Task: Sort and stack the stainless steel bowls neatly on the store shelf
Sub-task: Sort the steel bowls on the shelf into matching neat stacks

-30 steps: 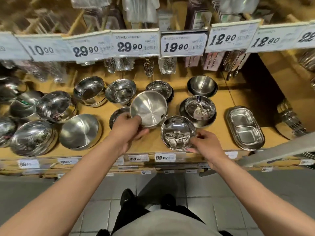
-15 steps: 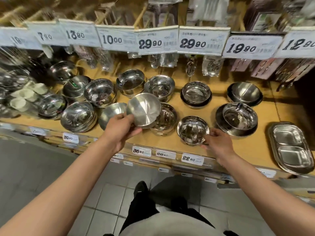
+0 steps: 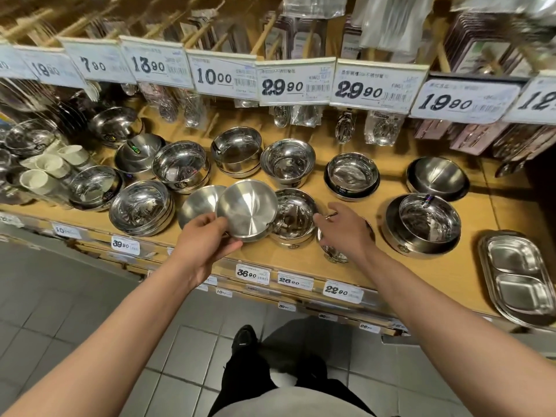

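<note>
My left hand grips a brushed steel bowl by its near rim and holds it tilted, underside facing me, just above the wooden shelf. Behind it to the left lies another brushed bowl, also tilted. A shiny bowl stands directly right of the held one. My right hand hovers with relaxed fingers over a small shiny bowl, which it mostly hides. Whether the palm touches that bowl I cannot tell.
Several more steel bowls and stacks fill the shelf: a stack at front left, nested bowls at right, others along the back. A divided steel tray lies far right, white cups far left. Price tags and hanging utensils overhang.
My view has swung left along the shelf. My right hand has moved from the small bowl's rim to above it. My left hand still holds the tilted bowl, now lower.
</note>
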